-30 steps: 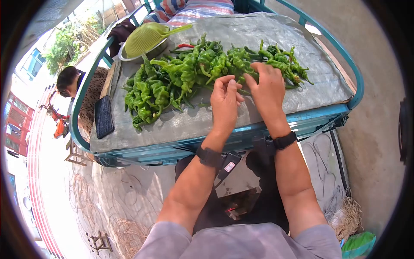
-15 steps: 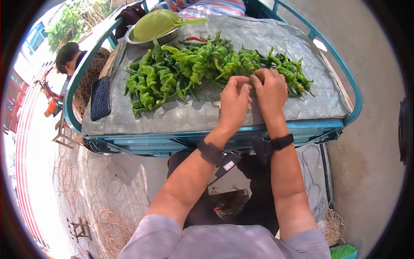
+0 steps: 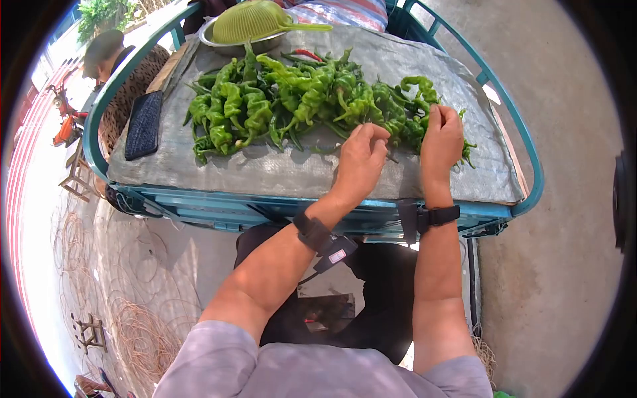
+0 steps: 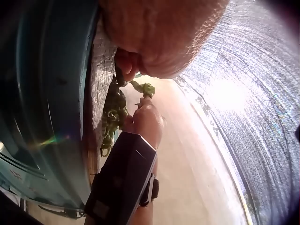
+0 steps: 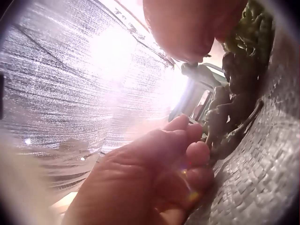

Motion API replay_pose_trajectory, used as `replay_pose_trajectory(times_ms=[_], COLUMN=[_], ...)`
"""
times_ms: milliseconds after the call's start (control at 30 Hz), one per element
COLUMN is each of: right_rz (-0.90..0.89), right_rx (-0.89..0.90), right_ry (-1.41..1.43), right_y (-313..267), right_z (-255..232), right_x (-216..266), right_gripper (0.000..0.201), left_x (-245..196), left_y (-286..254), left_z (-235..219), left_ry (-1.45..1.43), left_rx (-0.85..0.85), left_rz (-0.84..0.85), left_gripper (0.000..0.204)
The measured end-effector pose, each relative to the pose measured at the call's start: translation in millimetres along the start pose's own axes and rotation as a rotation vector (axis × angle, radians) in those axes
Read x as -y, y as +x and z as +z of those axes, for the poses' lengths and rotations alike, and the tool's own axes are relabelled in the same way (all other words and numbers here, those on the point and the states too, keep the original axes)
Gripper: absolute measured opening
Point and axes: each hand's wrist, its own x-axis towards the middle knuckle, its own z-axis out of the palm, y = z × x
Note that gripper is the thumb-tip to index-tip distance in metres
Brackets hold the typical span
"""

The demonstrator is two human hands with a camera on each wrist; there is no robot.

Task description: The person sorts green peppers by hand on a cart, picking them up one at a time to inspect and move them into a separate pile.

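A long heap of wrinkled green chili peppers (image 3: 298, 93) lies on a grey woven sheet (image 3: 265, 176). At its right end my right hand (image 3: 443, 142) pinches a green pepper between thumb and fingers; the left wrist view shows that pepper (image 4: 148, 89) rising beyond the fingertips. My left hand (image 3: 361, 156) is at the front edge of the heap, fingers loosely bent. In the right wrist view the left hand (image 5: 150, 164) shows its curved fingers close beside the peppers (image 5: 225, 117), with nothing visible in the palm.
A yellow-green colander (image 3: 255, 23) sits on a metal bowl (image 3: 232, 48) behind the heap, near a red pepper (image 3: 308, 54). A dark phone (image 3: 143, 125) lies at the left. Blue rails (image 3: 494, 86) edge the cart bed. Another person (image 3: 126, 73) is beyond the left rail.
My right hand has moved right, away from the left hand, and now pinches a pepper. My left hand stays at the heap's front edge. The head view has shifted.
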Motion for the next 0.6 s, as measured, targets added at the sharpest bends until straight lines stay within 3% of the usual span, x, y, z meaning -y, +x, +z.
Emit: replay_pose_trajectory(times_ms=[133,267,367,467,600], right_rz=[0.086,0.221,0.180,0.070,-0.407], right_rx=[0.009,0.248,0.133,0.060,0.272], right_ry=[0.035,-0.257,-0.284,-0.148,-0.100], right_y=[16.3,18.5,16.9,17.8,22.5], right_z=[-17.5,-35.3,-36.0,-33.3,-13.2], right_x=[-6.0,-6.0,-12.6,2.0,16.6], right_gripper=[0.029,0.027,0.021,0.017,0.021], left_x=[0.5,5.5,6.1,6.6,6.7], left_y=[0.9,1.9,1.4,1.8,0.7], left_z=[0.3,0.5,0.6,0.9,1.3], left_ry=[0.015,0.042,0.037,0.028,-0.001], left_rx=[0.008,0.022,0.021,0.020,0.001], left_rz=[-0.009,0.007,0.020,0.032,-0.009], left_gripper=[0.013,0.012,0.011,0.012,0.013])
